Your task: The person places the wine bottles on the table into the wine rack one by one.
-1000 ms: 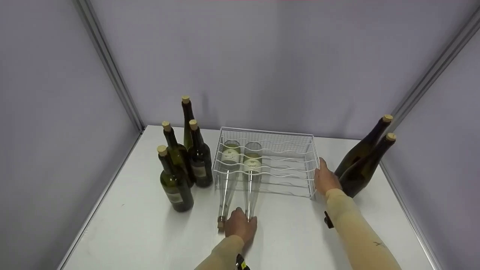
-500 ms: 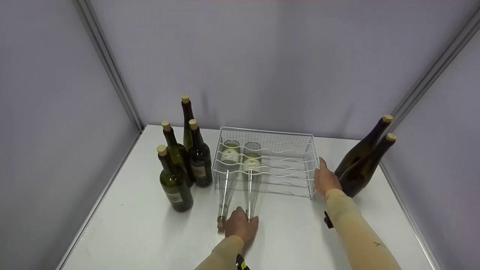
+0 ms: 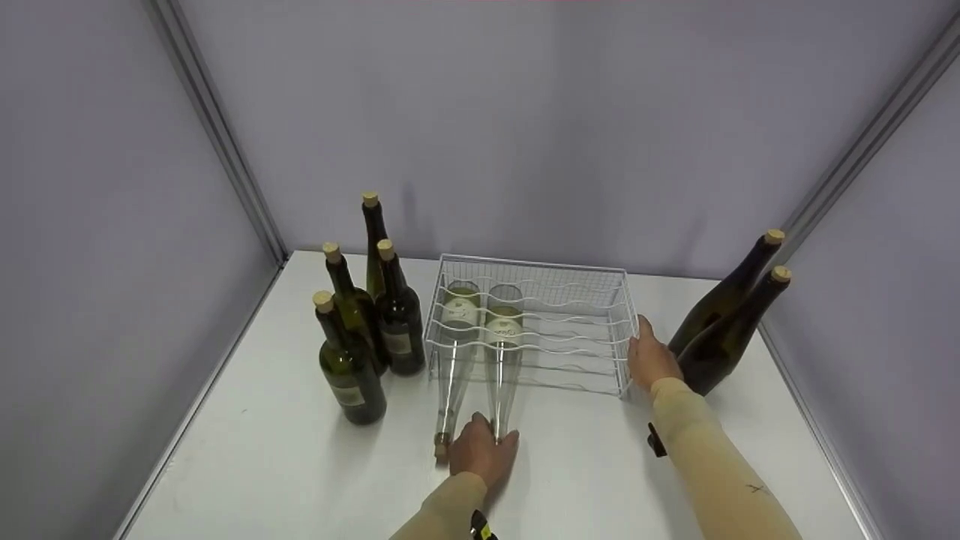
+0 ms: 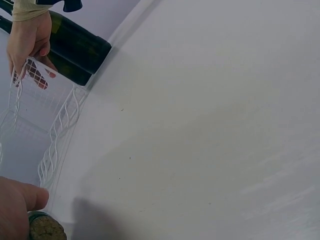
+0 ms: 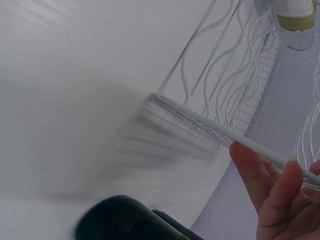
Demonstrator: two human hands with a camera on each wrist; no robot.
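Observation:
A white wire wine rack (image 3: 574, 349) stands at the back of the white table. Two clear wine bottles lie in its left slots, their necks pointing toward me. The left one (image 3: 453, 382) ends in a cork; the neck of the right one (image 3: 502, 375) is gripped near its end by my left hand (image 3: 480, 454). In the left wrist view its cork (image 4: 47, 229) shows beside my thumb. My right hand (image 3: 652, 358) holds the rack's right side; in the right wrist view thumb and fingers (image 5: 245, 162) pinch the side wire.
Several corked dark bottles (image 3: 352, 379) stand upright left of the rack. Two tall dark bottles (image 3: 720, 349) stand to the right, close to my right hand. Grey panels (image 3: 525, 135) wall the table on three sides.
My left hand shifts very slightly to the right at the bottle neck. The right hand, rack and standing bottles stay where they were.

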